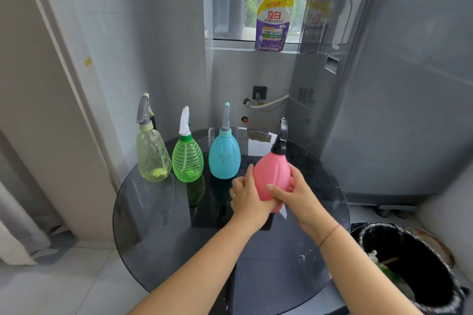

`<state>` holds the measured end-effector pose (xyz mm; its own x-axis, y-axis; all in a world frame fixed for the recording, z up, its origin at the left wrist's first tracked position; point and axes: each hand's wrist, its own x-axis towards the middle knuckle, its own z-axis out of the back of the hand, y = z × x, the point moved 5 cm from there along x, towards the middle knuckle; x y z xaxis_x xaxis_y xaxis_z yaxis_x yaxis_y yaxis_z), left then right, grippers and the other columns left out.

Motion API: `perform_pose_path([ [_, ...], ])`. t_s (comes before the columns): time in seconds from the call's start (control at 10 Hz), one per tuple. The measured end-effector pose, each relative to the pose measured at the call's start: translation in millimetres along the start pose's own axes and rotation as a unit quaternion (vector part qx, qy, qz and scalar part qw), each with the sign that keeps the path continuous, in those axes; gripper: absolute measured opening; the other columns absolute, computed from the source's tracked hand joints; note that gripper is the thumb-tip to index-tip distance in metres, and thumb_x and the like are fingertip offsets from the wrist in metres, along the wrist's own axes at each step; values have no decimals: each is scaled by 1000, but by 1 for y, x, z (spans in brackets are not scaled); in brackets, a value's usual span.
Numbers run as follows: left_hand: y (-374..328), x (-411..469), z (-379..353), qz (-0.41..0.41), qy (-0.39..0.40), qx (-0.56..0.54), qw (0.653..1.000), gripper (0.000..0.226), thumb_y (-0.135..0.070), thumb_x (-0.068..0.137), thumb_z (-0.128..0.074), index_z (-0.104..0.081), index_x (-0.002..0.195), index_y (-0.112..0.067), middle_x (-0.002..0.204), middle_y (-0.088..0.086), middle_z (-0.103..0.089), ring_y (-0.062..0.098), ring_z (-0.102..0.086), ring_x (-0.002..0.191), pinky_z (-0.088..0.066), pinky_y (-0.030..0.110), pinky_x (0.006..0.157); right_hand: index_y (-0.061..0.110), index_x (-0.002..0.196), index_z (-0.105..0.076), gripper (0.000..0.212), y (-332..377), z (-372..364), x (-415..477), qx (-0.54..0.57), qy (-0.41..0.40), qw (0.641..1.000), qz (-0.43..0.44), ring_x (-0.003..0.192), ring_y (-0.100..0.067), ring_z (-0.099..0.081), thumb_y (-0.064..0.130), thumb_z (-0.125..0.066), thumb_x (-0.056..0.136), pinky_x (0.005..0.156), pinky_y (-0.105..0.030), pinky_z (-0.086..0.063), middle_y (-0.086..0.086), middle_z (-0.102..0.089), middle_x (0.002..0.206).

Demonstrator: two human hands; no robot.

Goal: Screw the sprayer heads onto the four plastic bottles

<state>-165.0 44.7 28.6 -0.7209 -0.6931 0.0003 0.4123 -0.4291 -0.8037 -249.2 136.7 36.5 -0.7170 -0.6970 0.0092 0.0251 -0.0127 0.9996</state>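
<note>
Both my hands wrap the lower body of a pink bottle (271, 174) with a black sprayer head (281, 135) on its neck, tilted slightly right over the round dark glass table (158, 233). My left hand (247, 198) grips its left side and my right hand (289, 194) its right side and front. To the left, three bottles stand upright in a row, each with a sprayer head on top: a blue bottle (224, 157), a ribbed green bottle (187, 161) with a white head, and a pale yellow-green bottle (152, 156) with a grey head.
A grey washing machine (384, 84) stands close behind the table on the right. A black-lined bin (414, 263) sits at the lower right beside the table. A purple detergent pouch (273, 25) stands on the window sill. A wall and door frame lie to the left.
</note>
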Motion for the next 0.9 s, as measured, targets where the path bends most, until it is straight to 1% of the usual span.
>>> perform_pose_path([
  [0.1, -6, 16, -12, 4, 12, -50, 999, 99, -36, 80, -75, -8, 151, -25, 147, 7, -25, 27, -33, 133, -42, 46, 107, 31, 132, -42, 69, -1, 15, 24, -21, -15, 999, 19, 113, -19, -57, 18, -79, 75, 75, -26, -58, 0, -56, 127],
  [0.2, -6, 31, -28, 15, 26, -77, 997, 95, -22, 85, -70, -3, 152, -27, 155, 4, -20, 28, -34, 137, -42, 48, 108, 26, 132, -44, 68, -6, 26, 49, -47, -28, 998, 22, 115, -21, -55, 20, -79, 74, 79, -29, -56, 1, -56, 126],
  [0.3, -2, 46, -37, 40, 41, -85, 995, 97, -14, 86, -67, 3, 152, -30, 157, 3, -16, 29, -32, 139, -41, 50, 109, 27, 131, -45, 67, -14, 28, 68, -69, -20, 997, 23, 115, -22, -54, 22, -80, 74, 83, -33, -56, 1, -56, 126],
  [0.4, -1, 61, -39, 51, 33, -81, 995, 97, -13, 87, -66, 4, 152, -29, 155, 6, -15, 29, -36, 135, -44, 46, 107, 28, 129, -46, 67, -20, 31, 86, -78, -24, 996, 30, 117, -22, -54, 24, -81, 73, 93, -44, -54, 1, -57, 127],
  [0.5, 0, 73, -40, 59, 25, -83, 994, 98, -13, 86, -66, 4, 152, -28, 151, 8, -16, 28, -41, 129, -47, 42, 104, 32, 128, -45, 69, -23, 30, 99, -85, -23, 995, 37, 118, -21, -53, 24, -82, 71, 95, -45, -53, 3, -56, 129],
  [0.6, 2, 78, -42, 62, 24, -101, 993, 101, -9, 85, -66, 7, 152, -28, 154, 7, -14, 29, -38, 133, -46, 42, 105, 35, 127, -43, 72, -26, 28, 110, -93, -17, 995, 45, 120, -20, -51, 22, -84, 69, 97, -46, -51, 4, -54, 130],
  [0.7, 4, 78, -45, 63, 35, -109, 991, 104, -7, 84, -65, 12, 151, -29, 158, 5, -11, 28, -33, 137, -42, 43, 108, 35, 129, -42, 75, -27, 25, 117, -93, -11, 995, 41, 122, -20, -51, 22, -84, 69, 97, -43, -51, 4, -53, 132],
  [0.8, 6, 82, -44, 71, 45, -110, 990, 105, -7, 85, -64, 15, 151, -29, 160, 4, -9, 28, -30, 140, -38, 43, 109, 39, 128, -42, 75, -29, 23, 124, -87, 0, 995, 41, 121, -19, -51, 24, -84, 68, 90, -35, -52, 7, -54, 130],
  [0.9, 1, 79, -40, 71, 62, -111, 989, 103, -8, 86, -62, 16, 151, -29, 160, 5, -9, 29, -30, 140, -38, 43, 110, 35, 135, -41, 79, -30, 22, 126, -93, 2, 995, 42, 123, -20, -50, 23, -83, 69, 92, -36, -51, 6, -54, 131],
])
